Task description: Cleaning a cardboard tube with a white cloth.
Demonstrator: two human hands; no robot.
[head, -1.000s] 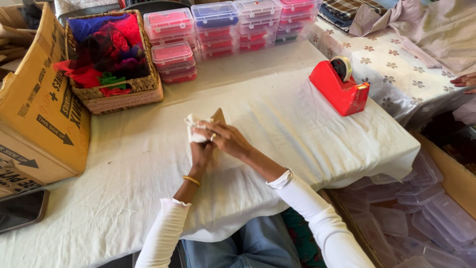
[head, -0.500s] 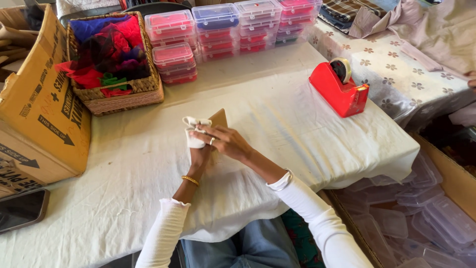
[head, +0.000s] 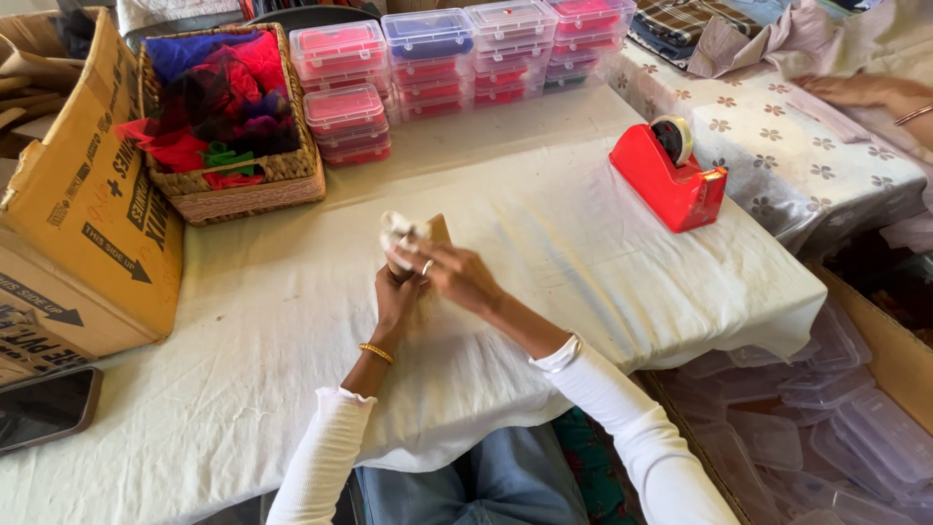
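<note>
— Two hands at frame centre; what do they hold?

— One small tan packet (head: pixel 436 231) with a white scrap of cloth (head: pixel 397 229) at its top. Left hand (head: pixel 397 295) is wrapped around the packet's lower part from below; right hand (head: pixel 457 275) comes in from the right, its fingers pinching the cloth and the packet's upper edge.

— Position and axis?

— Held above the white tablecloth (head: pixel 292 321), long axis running toward the top of the frame. Cloth lies up and left of the right fingers. Both hands touch it; the left carries it.

— Surroundings?

— One red tape dispenser (head: pixel 669 170) at right, well apart. One woven basket (head: pixel 238 180) of coloured fabric upper left, stacked clear boxes (head: pixel 428 44) along the top, a cardboard box (head: pixel 83 209) at far left.

— Change from the earlier frame?

— Slight. The same hold, packet tilted a little differently; table items unmoved.
</note>
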